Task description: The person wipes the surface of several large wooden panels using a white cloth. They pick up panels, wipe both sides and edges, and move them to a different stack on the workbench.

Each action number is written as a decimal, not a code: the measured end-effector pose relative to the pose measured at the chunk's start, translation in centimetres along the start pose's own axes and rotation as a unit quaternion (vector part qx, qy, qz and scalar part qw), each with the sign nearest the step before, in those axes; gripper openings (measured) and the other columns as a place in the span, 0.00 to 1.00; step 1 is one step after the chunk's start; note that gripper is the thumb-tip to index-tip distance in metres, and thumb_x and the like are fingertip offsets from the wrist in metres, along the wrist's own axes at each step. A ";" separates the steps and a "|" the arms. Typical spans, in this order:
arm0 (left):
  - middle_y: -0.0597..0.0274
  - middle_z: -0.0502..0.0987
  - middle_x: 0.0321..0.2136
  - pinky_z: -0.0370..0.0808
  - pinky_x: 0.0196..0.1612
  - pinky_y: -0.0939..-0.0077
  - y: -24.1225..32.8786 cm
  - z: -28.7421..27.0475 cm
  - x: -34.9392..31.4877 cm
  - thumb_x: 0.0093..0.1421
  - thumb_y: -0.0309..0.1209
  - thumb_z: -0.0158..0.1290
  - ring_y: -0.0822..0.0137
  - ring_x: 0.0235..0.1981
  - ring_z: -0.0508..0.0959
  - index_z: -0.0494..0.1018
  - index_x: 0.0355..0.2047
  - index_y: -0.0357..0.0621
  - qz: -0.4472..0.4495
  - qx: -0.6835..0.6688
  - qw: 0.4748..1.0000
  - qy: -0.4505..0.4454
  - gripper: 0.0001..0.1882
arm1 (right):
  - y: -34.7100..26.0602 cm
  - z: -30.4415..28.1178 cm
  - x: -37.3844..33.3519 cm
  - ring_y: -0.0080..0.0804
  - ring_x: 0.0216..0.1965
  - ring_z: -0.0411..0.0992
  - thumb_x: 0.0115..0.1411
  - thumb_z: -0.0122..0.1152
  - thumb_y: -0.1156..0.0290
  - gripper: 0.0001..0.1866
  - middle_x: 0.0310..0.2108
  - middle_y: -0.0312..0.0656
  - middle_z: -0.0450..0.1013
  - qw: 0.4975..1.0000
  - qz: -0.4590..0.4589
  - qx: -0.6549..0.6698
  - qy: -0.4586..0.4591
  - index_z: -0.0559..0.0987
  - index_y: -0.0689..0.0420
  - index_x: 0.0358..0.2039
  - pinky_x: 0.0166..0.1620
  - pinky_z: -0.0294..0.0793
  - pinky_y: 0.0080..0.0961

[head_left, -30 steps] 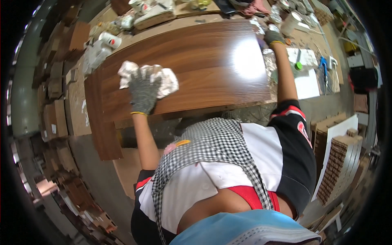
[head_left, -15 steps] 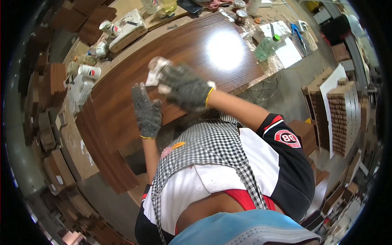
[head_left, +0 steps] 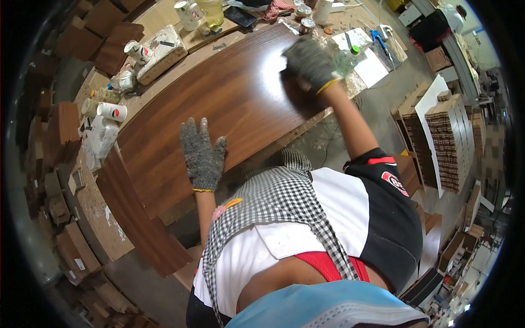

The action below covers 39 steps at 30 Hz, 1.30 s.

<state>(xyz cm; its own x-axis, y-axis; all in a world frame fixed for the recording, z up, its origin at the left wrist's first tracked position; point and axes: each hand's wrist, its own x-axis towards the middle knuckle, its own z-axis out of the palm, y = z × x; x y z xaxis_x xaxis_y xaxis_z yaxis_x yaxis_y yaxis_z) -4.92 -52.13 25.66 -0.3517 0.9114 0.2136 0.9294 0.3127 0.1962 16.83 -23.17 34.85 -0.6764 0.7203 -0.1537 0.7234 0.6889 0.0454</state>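
Note:
A long dark brown wood-grain board [head_left: 219, 104] lies across the workbench in front of me. My left hand [head_left: 203, 156], in a grey knitted glove with a yellow cuff, rests open on its near left part, fingers spread. My right hand [head_left: 310, 64], gloved alike and smeared by motion, is over the board's far right end, beside a bright light reflection. The white cloth it held a moment ago is hidden under the glove now, and none lies on the bare board. A narrower brown board [head_left: 136, 213] lies at the left, angled toward me.
A green-capped clear bottle [head_left: 348, 60] stands just right of my right hand, near small jars [head_left: 307, 24] and blue-handled pliers [head_left: 377, 39]. Paper cups [head_left: 112, 111], a white block [head_left: 162, 54] and a phone [head_left: 240, 17] line the far and left edges. Stacked panels [head_left: 445, 131] stand at the right.
My right hand has swept from the board's middle to its far right end, and the white cloth is out of sight. My left hand stays at the near left, slightly shifted, its fingers more spread.

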 end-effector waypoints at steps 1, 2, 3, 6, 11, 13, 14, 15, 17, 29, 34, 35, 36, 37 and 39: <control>0.40 0.53 0.71 0.48 0.73 0.47 0.5 -0.3 0.7 0.66 0.47 0.55 0.40 0.72 0.50 0.59 0.69 0.43 0.019 -0.006 1.000 -0.003 0.37 | 0.0 8.6 1.0 0.40 0.53 0.70 0.64 0.54 0.63 0.15 0.51 0.46 0.72 0.961 -0.102 -0.153 0.204 0.77 0.52 0.49 0.62 0.67 0.38; 0.40 0.53 0.71 0.48 0.73 0.46 0.5 -0.4 0.4 0.66 0.47 0.56 0.40 0.72 0.51 0.60 0.69 0.42 0.010 -0.002 1.000 -0.007 0.37 | -3.1 9.0 -0.2 0.45 0.59 0.67 0.69 0.47 0.56 0.20 0.60 0.49 0.69 0.957 -0.088 0.125 0.248 0.76 0.53 0.53 0.67 0.60 0.47; 0.39 0.54 0.70 0.48 0.73 0.46 0.6 -0.5 0.2 0.66 0.46 0.56 0.39 0.72 0.51 0.60 0.68 0.42 0.007 -0.002 1.000 -0.009 0.36 | -3.4 8.2 -1.3 0.48 0.66 0.62 0.72 0.42 0.56 0.24 0.66 0.51 0.64 0.962 -0.126 0.044 0.238 0.73 0.56 0.60 0.69 0.53 0.54; 0.42 0.54 0.71 0.48 0.73 0.48 0.5 -0.1 0.4 0.66 0.41 0.57 0.41 0.72 0.51 0.61 0.68 0.43 0.004 -0.006 1.000 0.003 0.34 | 4.0 10.9 0.4 0.42 0.73 0.53 0.72 0.41 0.68 0.26 0.73 0.43 0.56 0.981 -0.026 -0.065 0.180 0.62 0.55 0.70 0.74 0.48 0.40; 0.43 0.54 0.71 0.48 0.73 0.48 0.6 -0.2 0.6 0.67 0.41 0.56 0.41 0.72 0.52 0.61 0.68 0.43 0.027 -0.015 0.999 0.014 0.33 | 15.6 11.8 0.0 0.50 0.53 0.74 0.60 0.59 0.67 0.26 0.56 0.50 0.73 0.976 0.143 -0.096 -0.130 0.74 0.56 0.59 0.60 0.71 0.40; 0.42 0.55 0.71 0.48 0.73 0.48 0.4 0.1 0.3 0.67 0.41 0.55 0.40 0.72 0.52 0.61 0.68 0.43 0.017 -0.011 1.000 0.015 0.33 | 11.5 8.2 -2.8 0.49 0.51 0.75 0.58 0.63 0.61 0.25 0.49 0.53 0.76 0.989 0.102 0.006 0.110 0.77 0.54 0.56 0.55 0.74 0.41; 0.42 0.55 0.71 0.48 0.73 0.48 0.3 0.2 0.6 0.68 0.41 0.55 0.40 0.72 0.52 0.61 0.68 0.43 0.018 -0.007 1.000 0.014 0.32 | 10.3 7.8 -4.3 0.49 0.49 0.76 0.59 0.64 0.57 0.24 0.43 0.54 0.78 0.973 0.033 -0.024 0.229 0.78 0.53 0.54 0.53 0.76 0.41; 0.41 0.55 0.71 0.48 0.73 0.47 0.3 0.1 0.6 0.68 0.42 0.55 0.40 0.72 0.52 0.61 0.68 0.43 0.019 0.000 1.000 0.007 0.32 | 6.0 7.1 -5.5 0.47 0.52 0.74 0.61 0.61 0.57 0.24 0.48 0.51 0.76 0.981 0.015 0.031 0.193 0.77 0.51 0.56 0.54 0.75 0.41; 0.41 0.55 0.70 0.49 0.72 0.47 0.3 0.2 0.3 0.67 0.43 0.55 0.40 0.71 0.53 0.62 0.68 0.42 0.022 0.012 1.000 -0.005 0.33 | -3.0 5.8 -7.6 0.43 0.57 0.71 0.67 0.56 0.56 0.23 0.57 0.44 0.73 0.983 -0.012 0.141 0.114 0.74 0.47 0.60 0.57 0.74 0.42; 0.41 0.56 0.70 0.50 0.72 0.45 0.6 -0.2 0.2 0.66 0.46 0.56 0.40 0.71 0.53 0.62 0.68 0.42 0.003 0.033 0.999 -0.004 0.35 | 14.1 17.5 -11.4 0.52 0.54 0.73 0.65 0.47 0.70 0.21 0.59 0.49 0.72 0.971 0.226 0.079 -0.021 0.74 0.54 0.57 0.57 0.73 0.42; 0.41 0.55 0.70 0.50 0.72 0.47 -1.9 -0.7 -0.4 0.69 0.46 0.52 0.41 0.71 0.53 0.60 0.69 0.42 0.024 -0.031 0.998 0.050 0.34 | 12.8 12.1 -12.0 0.41 0.50 0.76 0.69 0.47 0.72 0.17 0.51 0.49 0.77 0.869 0.202 0.339 0.299 0.77 0.59 0.55 0.57 0.73 0.34; 0.41 0.54 0.71 0.49 0.73 0.48 -3.2 -1.4 0.1 0.70 0.46 0.50 0.41 0.72 0.53 0.60 0.69 0.41 0.023 -0.040 0.997 0.068 0.33 | 10.4 8.8 -11.7 0.38 0.49 0.76 0.70 0.49 0.71 0.16 0.50 0.49 0.77 0.811 0.151 0.453 0.339 0.78 0.61 0.54 0.56 0.72 0.31; 0.41 0.55 0.71 0.50 0.72 0.48 -5.4 -2.7 0.2 0.70 0.48 0.49 0.41 0.72 0.53 0.60 0.69 0.41 -0.032 0.038 0.997 0.064 0.34 | 8.4 6.9 -11.5 0.38 0.48 0.77 0.69 0.52 0.68 0.16 0.49 0.48 0.78 0.805 0.104 0.482 0.329 0.79 0.61 0.52 0.55 0.73 0.32; 0.40 0.55 0.70 0.50 0.72 0.48 -8.4 -4.2 -0.1 0.70 0.51 0.48 0.41 0.71 0.53 0.60 0.69 0.42 -0.091 0.114 0.988 0.059 0.35 | 6.7 5.8 -11.3 0.38 0.48 0.77 0.69 0.55 0.66 0.16 0.48 0.48 0.79 0.798 0.055 0.509 0.317 0.80 0.62 0.50 0.54 0.74 0.33; 0.40 0.56 0.70 0.51 0.72 0.50 -14.6 -6.7 -1.6 0.69 0.56 0.47 0.41 0.71 0.54 0.58 0.69 0.41 -0.222 0.206 0.952 0.043 0.39 | 4.8 5.3 -10.3 0.49 0.55 0.73 0.66 0.58 0.65 0.17 0.54 0.49 0.76 0.900 -0.119 0.335 0.251 0.80 0.57 0.53 0.60 0.69 0.42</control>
<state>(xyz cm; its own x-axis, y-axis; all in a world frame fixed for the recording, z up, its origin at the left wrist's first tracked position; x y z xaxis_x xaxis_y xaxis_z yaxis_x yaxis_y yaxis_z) -18.66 -59.97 28.81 -0.7110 0.6458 0.2783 0.6467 0.7559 -0.1021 28.00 -27.75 31.44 -0.6787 0.6201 0.3934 0.3570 0.7467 -0.5612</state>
